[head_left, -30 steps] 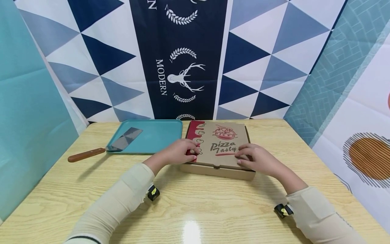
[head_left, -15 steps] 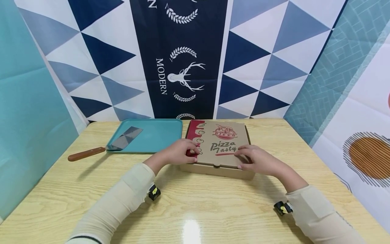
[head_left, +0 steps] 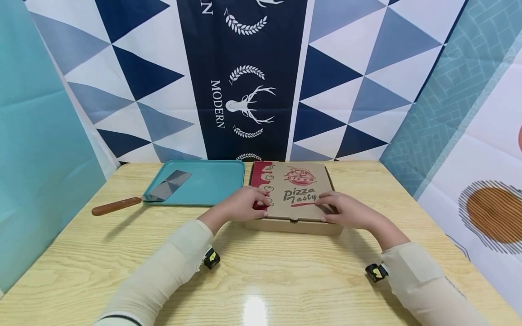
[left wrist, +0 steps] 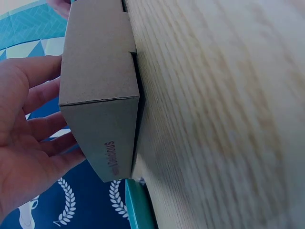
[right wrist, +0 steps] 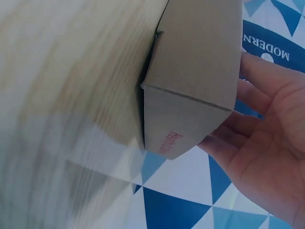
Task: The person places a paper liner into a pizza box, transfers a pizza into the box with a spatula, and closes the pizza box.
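A closed cardboard pizza box, brown with a red printed strip on its left, lies flat on the table. My left hand rests its fingertips on the lid near the front left corner. At the front right, the fingertips of my right hand touch the lid beside the printed lettering. In the left wrist view, the left fingers lie fairly straight against the top of the box. The right wrist view shows the right fingers likewise touching the lid, not wrapped around the box.
Left of the box lies a teal tray at the table's back edge. A pizza server with a wooden handle rests across its left rim, the metal blade over the tray. A patterned cloth hangs behind the wooden table.
The pizza box has turned slightly, and its front edge now runs straighter across the table. My left hand has shifted a little to the right with it; the tray and server stay put.
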The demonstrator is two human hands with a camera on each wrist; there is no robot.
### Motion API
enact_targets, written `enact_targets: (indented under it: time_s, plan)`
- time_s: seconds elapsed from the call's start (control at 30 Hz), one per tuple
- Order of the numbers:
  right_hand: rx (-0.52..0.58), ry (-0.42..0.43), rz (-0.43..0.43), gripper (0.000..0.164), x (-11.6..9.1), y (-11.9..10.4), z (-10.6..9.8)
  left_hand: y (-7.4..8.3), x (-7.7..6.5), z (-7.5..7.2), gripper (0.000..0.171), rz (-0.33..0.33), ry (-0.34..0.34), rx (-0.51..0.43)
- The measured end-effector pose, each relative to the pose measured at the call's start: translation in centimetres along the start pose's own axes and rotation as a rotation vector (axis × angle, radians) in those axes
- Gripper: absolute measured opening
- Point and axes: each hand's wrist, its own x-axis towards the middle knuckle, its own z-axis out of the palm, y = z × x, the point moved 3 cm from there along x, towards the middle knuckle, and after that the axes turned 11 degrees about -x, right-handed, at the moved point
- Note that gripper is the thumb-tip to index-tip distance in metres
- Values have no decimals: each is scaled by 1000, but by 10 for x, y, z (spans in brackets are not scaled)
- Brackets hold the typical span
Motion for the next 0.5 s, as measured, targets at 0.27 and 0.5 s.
enact_targets:
  time_s: [0.27,0.5]
  plan:
    - [5,-12,26,41,4,7,0,3,7,-1,25,-35,15,-19]
    - [-19,-9,14,42,6,9,2,2,10,-1,26,-40,30,-33]
